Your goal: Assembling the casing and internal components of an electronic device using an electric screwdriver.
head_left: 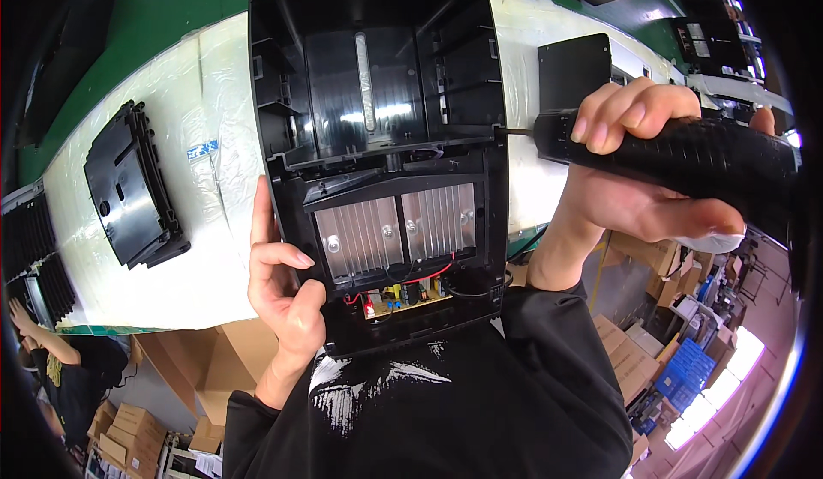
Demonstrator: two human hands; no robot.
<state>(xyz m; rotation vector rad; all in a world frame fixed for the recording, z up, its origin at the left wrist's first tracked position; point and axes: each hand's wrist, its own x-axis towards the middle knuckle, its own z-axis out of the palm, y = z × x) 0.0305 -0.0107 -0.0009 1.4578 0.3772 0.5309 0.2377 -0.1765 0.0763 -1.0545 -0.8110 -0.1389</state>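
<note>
A large black plastic housing (pixel 333 68) lies before me, its hollow side up. Two ribbed metal heat sinks (pixel 358 235) sit side by side in its nearer half. A small circuit board (pixel 403 297) with coloured parts and a red wire lies just below them. My left hand (pixel 290 299) grips the housing's left edge, index finger stretched along the side and the other fingers bent. In my right hand (pixel 630 200) is a black electric screwdriver (pixel 686 149), held sideways. Its thin bit points left and reaches the housing's right side, near the middle.
Stacked black plastic panels (pixel 133 188) lie on the white-covered table (pixel 219 248) at left. A dark panel (pixel 573 61) stands beyond my right hand. Cardboard boxes (pixel 133 436) and a blue crate (pixel 686 368) are on the floor. Another person (pixel 77 376) is at the lower left.
</note>
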